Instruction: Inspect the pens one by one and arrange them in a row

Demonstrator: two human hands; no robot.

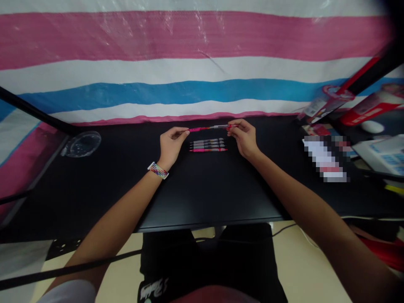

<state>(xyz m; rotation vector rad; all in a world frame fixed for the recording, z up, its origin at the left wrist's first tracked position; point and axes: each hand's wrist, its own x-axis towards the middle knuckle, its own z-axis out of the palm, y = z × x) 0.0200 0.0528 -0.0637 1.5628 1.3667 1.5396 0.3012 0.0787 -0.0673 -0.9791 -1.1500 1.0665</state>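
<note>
A pink pen (208, 127) with a clear middle is stretched level between my two hands above the back of the black table. Its left, pink end is pinched by my left hand (172, 144), which has a colourful woven band at the wrist. My right hand (244, 136) pinches the other end, where red shows. Just below, several pens lie side by side on the table: dark grey ones (206, 143) at the back and a pink one (208, 150) nearest me. Whether the held pen is in one piece or parted is too small to tell.
The black table (208, 198) has a round clear lid (82, 144) at left. A cup (328, 103), a red and white container (372, 107), a white rounded object (372, 126) and a blurred packet stand or lie at right. Striped sheeting (189, 38) hangs behind.
</note>
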